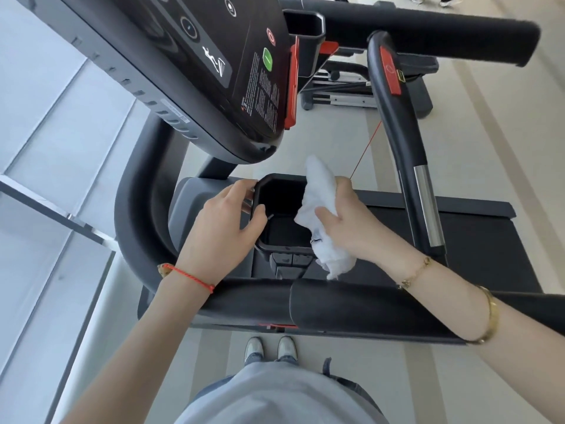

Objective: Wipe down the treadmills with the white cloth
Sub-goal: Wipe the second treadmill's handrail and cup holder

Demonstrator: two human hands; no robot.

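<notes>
A black treadmill fills the view, with its console (214, 56) at the upper left and a padded handrail (351, 304) crossing below my hands. Between them sits a black cup holder (281, 237) with a deep hollow. My left hand (226, 228) grips the cup holder's left rim, thumb on the edge. My right hand (351, 221) is closed around a crumpled white cloth (321, 191) and presses it against the holder's right rim. One end of the cloth sticks up and the other hangs down below my palm.
A curved black grip bar (403, 142) with a red stop button and a chrome sensor rises at the right. A thin red safety cord (367, 148) runs behind the cloth. Another machine (345, 87) stands beyond. A window wall (46, 179) is on the left. My shoes (270, 347) show below.
</notes>
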